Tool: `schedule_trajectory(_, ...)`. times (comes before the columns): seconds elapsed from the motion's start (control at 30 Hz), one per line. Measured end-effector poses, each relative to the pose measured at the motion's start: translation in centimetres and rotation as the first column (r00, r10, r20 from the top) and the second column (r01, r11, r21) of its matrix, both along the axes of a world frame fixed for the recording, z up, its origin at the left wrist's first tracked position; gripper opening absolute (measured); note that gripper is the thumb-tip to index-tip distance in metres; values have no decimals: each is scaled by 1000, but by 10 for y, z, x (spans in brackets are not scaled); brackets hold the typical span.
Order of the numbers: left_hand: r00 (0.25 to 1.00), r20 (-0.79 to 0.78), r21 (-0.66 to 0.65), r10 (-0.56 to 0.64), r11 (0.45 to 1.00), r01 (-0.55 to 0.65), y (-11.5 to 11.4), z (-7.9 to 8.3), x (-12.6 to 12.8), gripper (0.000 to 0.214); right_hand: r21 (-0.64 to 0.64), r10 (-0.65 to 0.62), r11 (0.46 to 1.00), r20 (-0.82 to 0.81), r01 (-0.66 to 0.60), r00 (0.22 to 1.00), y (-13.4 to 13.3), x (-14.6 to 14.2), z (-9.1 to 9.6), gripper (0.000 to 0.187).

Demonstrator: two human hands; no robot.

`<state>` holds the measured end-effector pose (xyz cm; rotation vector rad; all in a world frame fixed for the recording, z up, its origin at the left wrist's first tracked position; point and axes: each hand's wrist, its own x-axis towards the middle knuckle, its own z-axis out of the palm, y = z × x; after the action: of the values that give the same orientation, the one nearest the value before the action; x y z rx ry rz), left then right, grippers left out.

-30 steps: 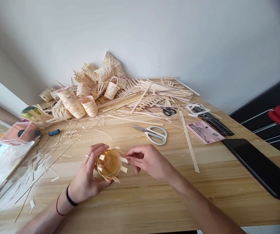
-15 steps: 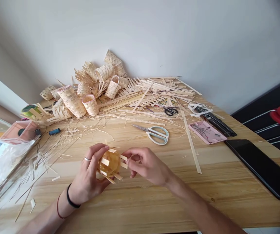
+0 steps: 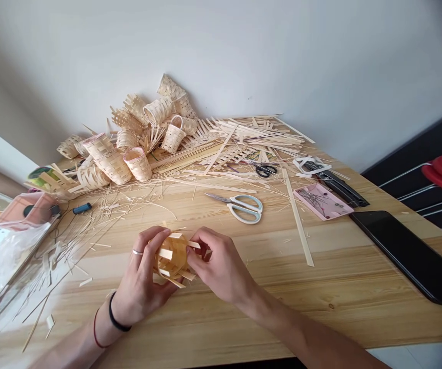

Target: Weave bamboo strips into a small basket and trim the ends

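My left hand (image 3: 144,271) is wrapped around a small woven wood-strip basket (image 3: 175,251), its open mouth turned toward me. Loose strip ends stick out all around the rim. My right hand (image 3: 217,261) pinches at the right side of the rim, thumb on the inner edge and fingers behind a strip end; the fingertips are partly hidden. Beyond the hands, white-and-blue scissors (image 3: 247,209) lie on the wooden table (image 3: 213,328) with the blades pointing left.
Finished and half-woven baskets (image 3: 107,156) are heaped at the back left, beside a pile of wood strips (image 3: 255,136). Black scissors (image 3: 265,170), a pink tray of pins (image 3: 323,201), a stapler (image 3: 340,187) and a black phone (image 3: 409,256) lie to the right. A peach bin (image 3: 26,211) stands left.
My right hand has moved slightly left and closed in on the basket's rim, covering a strip end that showed before. The left hand keeps its hold. The view has shifted slightly.
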<state>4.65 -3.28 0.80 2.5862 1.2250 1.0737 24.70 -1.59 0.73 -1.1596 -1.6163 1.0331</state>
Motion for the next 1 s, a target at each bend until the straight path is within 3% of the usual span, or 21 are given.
schedule_trajectory(0.27,1000,9,-4,16,1000,-16,1,-1,0,80,196,-32,980,81,15,996,0,2,-3,18)
schedule_trajectory(0.53,999,-17,-27,38,999,-39,5,4,-1,83,142,-39,989,-1,39,999,2,3,0,16)
schedule_trajectory(0.83,997,-40,-2,59,998,-59,9,4,-3,79,339,-83,940,116,39,990,5,7,-4,12)
schedule_trajectory(1.0,999,-19,34,48,998,-47,10,4,-4,79,362,-34,932,131,-16,991,7,12,-3,11)
